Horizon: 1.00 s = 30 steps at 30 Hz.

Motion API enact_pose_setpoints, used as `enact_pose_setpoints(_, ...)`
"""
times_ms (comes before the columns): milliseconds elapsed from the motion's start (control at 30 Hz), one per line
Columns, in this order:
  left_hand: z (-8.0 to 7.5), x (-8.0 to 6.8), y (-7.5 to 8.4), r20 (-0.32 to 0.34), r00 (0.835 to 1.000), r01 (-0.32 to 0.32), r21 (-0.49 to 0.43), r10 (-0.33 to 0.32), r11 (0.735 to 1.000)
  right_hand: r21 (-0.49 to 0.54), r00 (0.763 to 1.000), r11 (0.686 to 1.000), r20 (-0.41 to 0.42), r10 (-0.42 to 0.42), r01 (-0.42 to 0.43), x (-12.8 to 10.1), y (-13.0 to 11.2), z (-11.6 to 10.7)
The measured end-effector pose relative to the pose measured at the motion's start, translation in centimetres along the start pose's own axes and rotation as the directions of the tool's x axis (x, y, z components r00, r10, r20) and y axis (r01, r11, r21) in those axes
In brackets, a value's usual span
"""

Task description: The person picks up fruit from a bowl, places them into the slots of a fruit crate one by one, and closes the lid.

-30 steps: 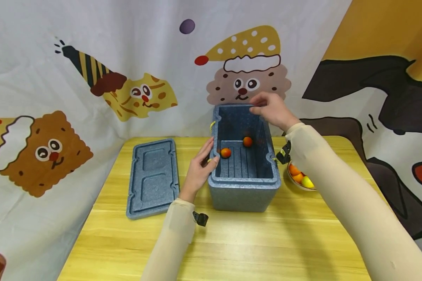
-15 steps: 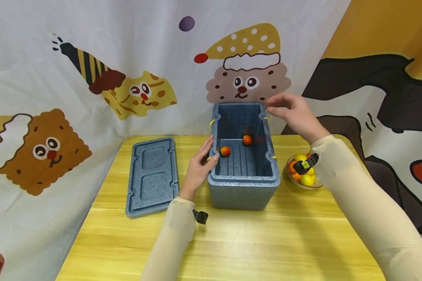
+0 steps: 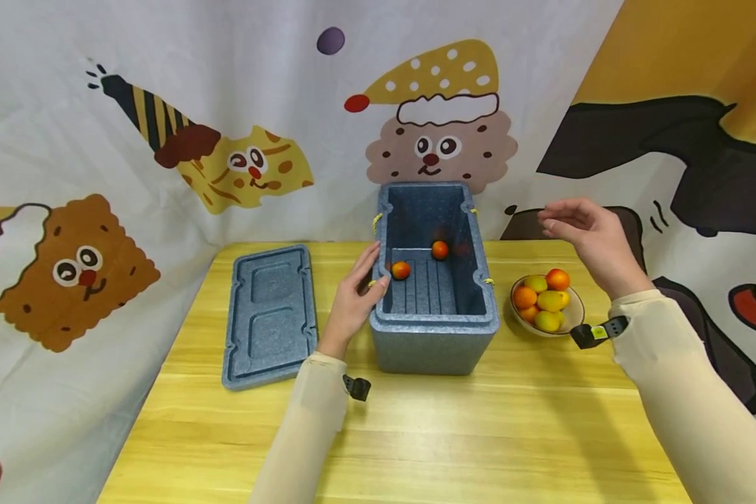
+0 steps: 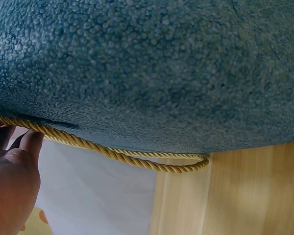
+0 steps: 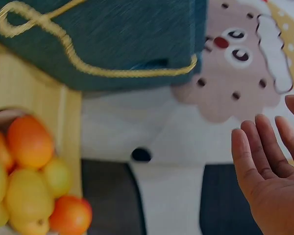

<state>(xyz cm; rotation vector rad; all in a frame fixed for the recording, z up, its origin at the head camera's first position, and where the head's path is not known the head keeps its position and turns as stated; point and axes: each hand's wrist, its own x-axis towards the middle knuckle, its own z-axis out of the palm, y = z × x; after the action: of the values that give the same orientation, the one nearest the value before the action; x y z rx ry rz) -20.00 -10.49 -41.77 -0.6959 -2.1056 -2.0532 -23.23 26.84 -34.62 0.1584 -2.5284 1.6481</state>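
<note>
A grey-blue foam box (image 3: 435,346) stands uncovered on the table, with two orange-red round fruits inside: one fruit (image 3: 400,270) by the left wall, the other fruit (image 3: 439,250) farther back. My left hand (image 3: 351,301) rests against the box's left side, fingers fairly straight and thumb at the rim. In the left wrist view its fingertips lie by a yellow rope (image 4: 117,154) on the box's side. My right hand (image 3: 595,241) hangs in the air behind and right of a bowl (image 3: 581,315) of fruit, fingers loosely bent, holding nothing. Orange and yellow fruits (image 3: 549,301) fill that bowl.
The box's lid (image 3: 271,315) lies flat on the wooden table (image 3: 416,434), left of the box. A patterned cloth (image 3: 327,126) hangs right behind the table. Another rope loop (image 5: 108,73) hangs on the box's right side.
My right hand has moved right, from over the box's far right rim to the air past the bowl, uncovering the fruit there. My left hand has stayed at the box.
</note>
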Motion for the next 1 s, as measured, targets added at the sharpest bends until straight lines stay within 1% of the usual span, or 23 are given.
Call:
enact_pose_setpoints(100, 0.0, 0.0, 0.0, -0.003, 1.0, 0.011, 0.007, -0.011, 1.0, 0.003, 1.0, 1.0, 0.004, 0.014, -0.014, -0.5, 1.3, -0.6)
enact_pose_setpoints(200, 0.0, -0.1, 0.0, -0.011, 1.0, 0.016, 0.01, -0.016, 1.0, 0.038, 1.0, 0.999, 0.01, 0.017, -0.017, -0.9, 2.1, -1.1)
enact_pose_setpoints(333, 0.0, 0.0, 0.0, -0.011, 1.0, 0.013, 0.001, -0.013, 1.0, 0.036, 1.0, 0.999, -0.002, 0.017, -0.017, -1.3, 3.0, -1.5)
enact_pose_setpoints(433, 0.0, -0.1, 0.0, -0.007, 1.0, 0.014, -0.001, -0.014, 1.0, 0.026, 1.0, 1.0, -0.028, 0.012, -0.012, -1.4, 3.9, -1.7)
enact_pose_setpoints(633, 0.1, -0.1, 0.0, -0.007, 1.0, 0.015, -0.002, -0.015, 1.0, 0.023, 0.992, 1.0, -0.124, 0.008, -0.005, -1.3, 6.5, -2.1)
enact_pose_setpoints(733, 0.1, -0.1, 0.0, -0.006, 1.0, 0.02, 0.004, -0.02, 1.0, 0.022, 0.989, 1.0, -0.144, 0.013, -0.01, -1.3, 7.9, -2.1)
enact_pose_setpoints(867, 0.0, -0.2, 0.0, -0.007, 1.0, 0.025, 0.012, -0.024, 1.0, -0.005, 0.988, 0.998, -0.142, 0.053, -0.055, -1.3, 9.7, -2.0)
enact_pose_setpoints(1000, 0.0, -0.1, 0.0, -0.003, 1.0, 0.018, 0.012, -0.018, 1.0, -0.058, 0.984, 0.988, -0.114, 0.134, -0.142, -1.2, 11.4, -2.2)
